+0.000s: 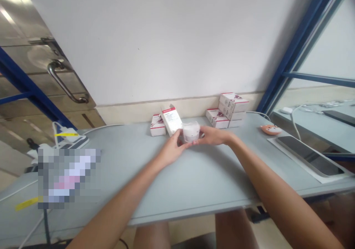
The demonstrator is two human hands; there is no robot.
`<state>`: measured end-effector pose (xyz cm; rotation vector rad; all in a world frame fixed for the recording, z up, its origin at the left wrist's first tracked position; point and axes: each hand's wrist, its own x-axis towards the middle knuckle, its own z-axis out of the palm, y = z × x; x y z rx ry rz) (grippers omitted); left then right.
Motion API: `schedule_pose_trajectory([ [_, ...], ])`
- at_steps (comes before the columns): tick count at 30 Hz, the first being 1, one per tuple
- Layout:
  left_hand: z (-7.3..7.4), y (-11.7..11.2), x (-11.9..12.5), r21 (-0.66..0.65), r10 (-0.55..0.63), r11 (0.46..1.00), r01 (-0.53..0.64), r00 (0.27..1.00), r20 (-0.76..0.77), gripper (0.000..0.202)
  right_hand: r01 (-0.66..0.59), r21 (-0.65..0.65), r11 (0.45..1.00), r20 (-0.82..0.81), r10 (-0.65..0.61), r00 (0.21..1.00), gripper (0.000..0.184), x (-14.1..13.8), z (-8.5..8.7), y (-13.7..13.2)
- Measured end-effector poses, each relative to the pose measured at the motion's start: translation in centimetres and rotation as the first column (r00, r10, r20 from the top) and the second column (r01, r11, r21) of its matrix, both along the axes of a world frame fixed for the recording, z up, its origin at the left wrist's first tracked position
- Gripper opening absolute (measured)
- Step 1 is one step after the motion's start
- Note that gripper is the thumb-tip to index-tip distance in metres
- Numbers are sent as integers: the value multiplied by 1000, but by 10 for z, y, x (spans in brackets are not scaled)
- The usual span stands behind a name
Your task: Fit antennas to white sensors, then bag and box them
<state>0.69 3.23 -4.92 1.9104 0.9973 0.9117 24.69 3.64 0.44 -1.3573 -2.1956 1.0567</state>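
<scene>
Both my hands hold a small round white item in a clear plastic casing point(190, 132) above the grey-blue table point(194, 178). My left hand point(173, 149) grips it from the left, and my right hand point(213, 136) grips it from the right. Just behind my left hand, a white-and-red box point(171, 119) leans upright beside a smaller lying box point(157, 126). Stacked white-and-red boxes point(227, 110) stand behind my right hand. The item's underside is hidden by my fingers.
An orange fox-shaped computer mouse point(271, 129) and a dark tablet on a white sheet point(307, 156) lie at the right. A pixelated blurred patch point(66, 178) covers the left table area. A wall rises behind the table, with a door handle point(62, 81) at the left.
</scene>
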Motion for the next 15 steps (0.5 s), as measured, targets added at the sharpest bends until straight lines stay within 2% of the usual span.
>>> schedule_pose_trajectory([
  [6, 3, -2, 2, -2, 56, 998, -56, 998, -39, 51, -71, 14, 997, 23, 71, 997, 69, -5, -12, 5],
  [11, -3, -1, 4, 27, 105, 994, -106, 994, 38, 46, -49, 47, 998, -13, 50, 999, 50, -14, -16, 5],
  [15, -6, 1, 6, 41, 90, 994, -99, 978, 186, 45, -66, 69, 995, -24, 67, 997, 48, -15, -16, 5],
])
